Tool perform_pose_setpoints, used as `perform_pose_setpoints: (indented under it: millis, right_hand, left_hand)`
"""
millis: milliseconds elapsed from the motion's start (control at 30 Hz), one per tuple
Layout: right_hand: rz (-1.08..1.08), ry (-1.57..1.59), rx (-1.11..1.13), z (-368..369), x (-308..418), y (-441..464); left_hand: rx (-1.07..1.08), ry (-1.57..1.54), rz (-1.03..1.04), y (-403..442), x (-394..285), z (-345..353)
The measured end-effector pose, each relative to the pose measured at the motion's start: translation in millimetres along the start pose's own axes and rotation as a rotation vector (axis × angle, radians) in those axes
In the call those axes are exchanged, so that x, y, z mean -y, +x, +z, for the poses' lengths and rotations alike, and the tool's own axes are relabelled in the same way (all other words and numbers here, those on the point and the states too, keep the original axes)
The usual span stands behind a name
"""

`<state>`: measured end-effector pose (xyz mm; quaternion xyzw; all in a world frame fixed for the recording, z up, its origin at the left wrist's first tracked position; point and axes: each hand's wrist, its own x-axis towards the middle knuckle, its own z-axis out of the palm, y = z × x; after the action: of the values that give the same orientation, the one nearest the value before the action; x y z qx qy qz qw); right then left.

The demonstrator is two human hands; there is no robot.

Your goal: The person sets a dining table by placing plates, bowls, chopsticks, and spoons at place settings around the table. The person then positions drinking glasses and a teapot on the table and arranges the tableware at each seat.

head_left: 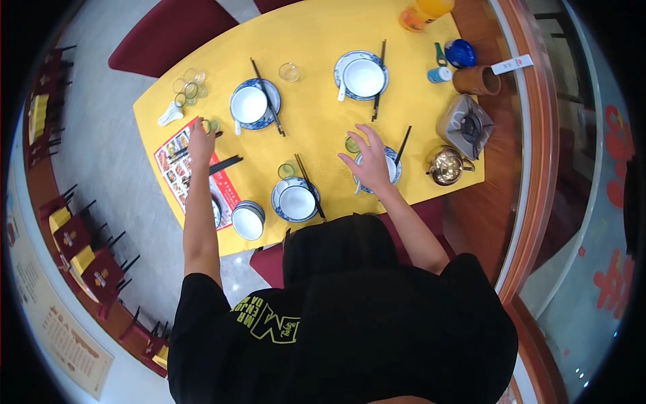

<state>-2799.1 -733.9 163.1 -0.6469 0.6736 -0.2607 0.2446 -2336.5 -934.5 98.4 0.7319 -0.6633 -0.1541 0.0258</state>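
Observation:
My left hand (200,145) is over the red-edged menu sheet (227,192), its fingers closed at a small greenish glass (212,126); the far fingers are partly hidden. Dark chopsticks (225,164) lie beside this hand on the sheet. My right hand (370,165) hovers with fingers spread above a place setting, holding nothing. Close to its fingertips stands another small glass (351,144). Partly under that hand is a blue-patterned plate (396,176) with a bowl on it and chopsticks (404,143) at its right.
Other settings include bowls (249,105) (363,77) (297,203). Stacked bowls (248,222) stand near the front edge. Grouped glasses (190,86) and white spoons (170,113) sit at left. A gold teapot (446,165), portable stove (466,126) and orange drink bottle (425,13) are at right.

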Motion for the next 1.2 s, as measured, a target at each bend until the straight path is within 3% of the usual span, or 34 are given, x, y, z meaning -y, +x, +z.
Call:
perform_pose_setpoints:
  millis: [100, 167, 200, 267, 367, 500, 567, 667, 833, 967, 1033, 1067, 1133, 1200]
  right_hand:
    - [0.067, 0.081, -0.036, -3.0, -3.5, -5.4]
    - [0.139, 0.165, -0.058, -3.6, -11.6, -9.8]
    - [0.152, 0.161, -0.069, -4.0, -15.4, -14.4]
    - [0.196, 0.2, -0.088, -6.4, -23.3, -22.8]
    - [0.196, 0.203, -0.15, -16.0, -29.2, -33.0]
    - [0.237, 0.274, -0.227, -41.2, -31.6, -43.7]
    - [0.261, 0.324, -0.286, -52.0, -35.6, -49.4]
    - [0.278, 0.376, -0.349, -69.7, -39.1, -59.5]
    - [0.277, 0.388, -0.368, -103.5, -45.1, -90.5]
    - [0.382, 0.21, -0.691, -129.6, -67.9, -126.7]
    - [0.478, 0.11, -0.79, -137.9, -94.2, -146.2]
    - [0.455, 0.033, -0.812, -148.0, -107.0, -152.1]
    - [0.463, -0.113, -0.735, -160.5, -142.9, -165.0]
    - [0.402, -0.222, -0.56, -178.2, -167.0, -158.7]
  left_hand:
    - [-0.055, 0.03, 0.073, -9.4, -16.6, -15.6]
    - [-0.319, -0.047, 0.058, -21.8, -70.4, -39.3]
    - [-0.311, -0.05, 0.073, -23.5, -100.4, -44.3]
    - [-0.468, -0.223, 0.323, -33.0, -164.5, -49.8]
    - [-0.323, -0.472, 0.513, -31.5, -272.6, -31.1]
    - [-0.082, -0.474, 0.843, -46.7, -409.4, 3.5]
    - [-0.078, -0.394, 0.967, -50.6, -456.7, 33.4]
    - [0.026, -0.254, 0.997, -35.0, -505.2, 81.5]
    - [0.15, 0.024, 0.798, -2.2, -532.1, 131.4]
    - [0.166, 0.013, 0.776, -13.2, -516.1, 139.4]
    - [-0.101, -0.304, 0.916, -34.3, -499.7, 118.0]
    - [-0.098, -0.296, 0.912, -48.2, -487.0, 105.4]
    - [-0.087, -0.435, 0.832, -87.0, -451.4, 74.3]
    - [-0.003, -0.338, 0.757, -131.6, -406.8, 58.8]
